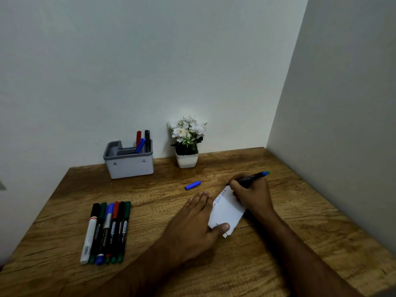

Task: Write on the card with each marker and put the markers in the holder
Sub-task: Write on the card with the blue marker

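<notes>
A small potted plant [186, 142] with white flowers stands at the back of the wooden desk [300, 243], against the wall and just to the right of the grey holder [129, 163]. A loose blue cap [192, 185] lies on the bare wood between the plant and the card, apart from both. At the front left, a row of six markers [107, 231] lies side by side, touching one another, with caps of black, green, blue and red pointing away from the person; the leftmost one has a white barrel, the rest are dark.

The holder sits at the back left of the desk, near the wall. Three markers stand in its right-hand compartment: a red one, a blue one leaning across, and a black one. Its other compartments hold nothing that can be seen.

The white card [227, 211] lies tilted on the desk at right of centre, with a few short words along its far edge in red and blue ink; the lettering is too small to read. The left hand [192, 224] lies flat beside it, fingers straight, with the thumb pressing the card's near corner down. The right hand [250, 194] curls its fingers around a dark-barrelled marker [251, 178], gripping it firmly, with the tip at the card's upper corner and the teal end pointing up and to the right. The hand covers part of the card's right edge.
</notes>
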`<action>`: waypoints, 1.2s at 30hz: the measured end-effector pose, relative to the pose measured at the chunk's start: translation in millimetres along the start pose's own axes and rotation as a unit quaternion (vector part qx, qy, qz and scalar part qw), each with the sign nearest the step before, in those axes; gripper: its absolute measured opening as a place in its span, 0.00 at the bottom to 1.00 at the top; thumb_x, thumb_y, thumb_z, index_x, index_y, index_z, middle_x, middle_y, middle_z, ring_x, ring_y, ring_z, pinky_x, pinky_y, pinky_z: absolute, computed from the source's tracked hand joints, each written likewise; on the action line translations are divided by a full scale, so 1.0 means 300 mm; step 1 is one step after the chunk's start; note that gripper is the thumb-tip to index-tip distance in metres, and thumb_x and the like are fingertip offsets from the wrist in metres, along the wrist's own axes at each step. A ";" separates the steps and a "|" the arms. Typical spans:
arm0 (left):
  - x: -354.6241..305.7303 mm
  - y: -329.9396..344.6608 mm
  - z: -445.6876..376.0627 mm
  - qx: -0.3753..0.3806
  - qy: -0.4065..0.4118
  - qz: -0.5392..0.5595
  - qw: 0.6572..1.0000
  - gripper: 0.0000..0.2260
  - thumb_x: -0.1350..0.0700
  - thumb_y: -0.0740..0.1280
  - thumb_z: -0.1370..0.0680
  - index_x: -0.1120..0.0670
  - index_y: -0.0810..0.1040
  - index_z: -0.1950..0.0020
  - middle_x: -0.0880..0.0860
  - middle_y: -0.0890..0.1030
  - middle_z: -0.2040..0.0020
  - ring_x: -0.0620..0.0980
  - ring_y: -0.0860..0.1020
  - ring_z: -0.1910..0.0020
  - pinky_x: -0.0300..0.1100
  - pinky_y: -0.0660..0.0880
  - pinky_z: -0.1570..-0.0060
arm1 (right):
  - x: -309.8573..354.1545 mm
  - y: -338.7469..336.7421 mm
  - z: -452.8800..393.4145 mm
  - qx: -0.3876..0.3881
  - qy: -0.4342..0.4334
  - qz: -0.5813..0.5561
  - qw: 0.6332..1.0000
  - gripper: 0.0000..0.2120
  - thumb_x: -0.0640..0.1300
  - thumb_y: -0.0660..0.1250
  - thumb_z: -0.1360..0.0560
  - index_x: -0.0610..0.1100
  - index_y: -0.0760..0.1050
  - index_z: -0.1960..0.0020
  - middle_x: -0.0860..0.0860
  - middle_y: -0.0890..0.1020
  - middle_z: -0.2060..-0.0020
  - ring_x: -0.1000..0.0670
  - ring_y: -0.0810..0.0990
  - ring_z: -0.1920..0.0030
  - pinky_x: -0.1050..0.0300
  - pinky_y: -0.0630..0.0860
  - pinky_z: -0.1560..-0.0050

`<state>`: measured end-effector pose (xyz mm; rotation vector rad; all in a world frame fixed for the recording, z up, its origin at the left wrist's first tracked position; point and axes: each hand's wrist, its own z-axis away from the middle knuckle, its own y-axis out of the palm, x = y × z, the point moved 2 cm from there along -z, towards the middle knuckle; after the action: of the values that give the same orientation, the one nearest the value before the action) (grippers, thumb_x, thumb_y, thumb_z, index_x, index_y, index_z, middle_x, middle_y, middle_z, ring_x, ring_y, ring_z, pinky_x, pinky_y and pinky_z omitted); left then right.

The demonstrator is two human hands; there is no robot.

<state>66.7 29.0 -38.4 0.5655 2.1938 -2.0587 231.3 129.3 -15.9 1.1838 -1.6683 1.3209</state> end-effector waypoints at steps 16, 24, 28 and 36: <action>0.099 -0.126 -0.240 -0.070 -0.042 -0.077 0.994 0.25 0.59 0.59 0.19 0.59 0.60 0.22 0.57 0.61 0.22 0.53 0.59 0.23 0.44 0.57 0.26 | 0.038 -0.013 -0.004 0.026 -0.021 -0.005 0.999 0.05 0.38 0.73 0.25 0.43 0.86 0.59 0.46 0.86 0.69 0.53 0.84 0.70 0.58 0.81 0.66; 0.107 -0.081 -0.244 -0.073 -0.029 -0.122 0.989 0.15 0.67 0.64 0.26 0.54 0.77 0.42 0.54 0.79 0.41 0.53 0.79 0.44 0.46 0.77 0.46 | 0.037 -0.022 -0.006 0.010 -0.025 -0.017 0.999 0.06 0.39 0.73 0.23 0.46 0.85 0.58 0.47 0.87 0.67 0.52 0.85 0.68 0.58 0.83 0.64; 0.112 -0.105 -0.233 -0.145 -0.057 -0.110 0.982 0.08 0.64 0.64 0.24 0.53 0.79 0.52 0.53 0.81 0.53 0.53 0.81 0.53 0.47 0.79 0.58 | 0.042 -0.004 -0.003 0.013 -0.031 -0.013 0.999 0.05 0.42 0.73 0.22 0.48 0.86 0.56 0.50 0.87 0.66 0.54 0.86 0.66 0.57 0.84 0.63; 0.099 -0.266 -0.217 -0.266 -0.287 0.589 0.707 0.04 0.66 0.75 0.28 0.63 0.83 0.55 0.58 0.85 0.57 0.49 0.84 0.63 0.39 0.82 0.66 | 0.159 0.024 0.031 0.025 -0.116 -0.106 0.987 0.04 0.36 0.77 0.26 0.43 0.84 0.55 0.52 0.87 0.63 0.55 0.86 0.62 0.65 0.79 0.63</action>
<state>26.0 96.5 34.1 0.7824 1.2681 -0.7049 208.2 109.4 22.8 1.5492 -1.6213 1.1339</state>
